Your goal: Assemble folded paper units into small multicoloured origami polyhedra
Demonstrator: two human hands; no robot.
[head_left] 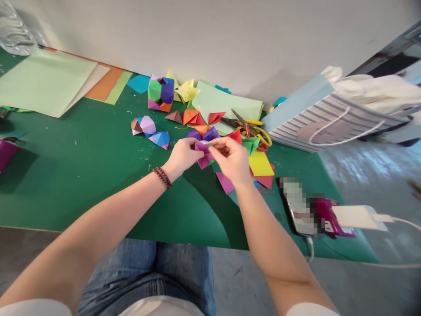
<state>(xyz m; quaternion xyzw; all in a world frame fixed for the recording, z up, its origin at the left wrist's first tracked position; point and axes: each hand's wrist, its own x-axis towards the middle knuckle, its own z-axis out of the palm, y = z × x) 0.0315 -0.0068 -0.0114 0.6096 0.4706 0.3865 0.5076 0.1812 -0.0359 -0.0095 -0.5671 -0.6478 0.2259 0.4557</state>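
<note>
My left hand [182,156] and my right hand [232,160] meet above the green table [82,175], both pinching a small purple folded paper piece [204,149]. A pink flap of it hangs below at the fingers. My left wrist wears a brown bead bracelet [162,177]. Around the hands lie several folded paper units: purple [210,133], orange [192,117], red [215,117], green [251,145]. A pink and blue folded piece [159,139] lies left of my left hand.
A multicoloured paper ball [160,93] sits near the wall. Yellow-handled scissors [251,127] lie behind my hands. Flat paper sheets [46,81] lie far left. A striped gift bag [324,116] lies at right. A phone [297,206] and white charger [358,217] sit near the front edge.
</note>
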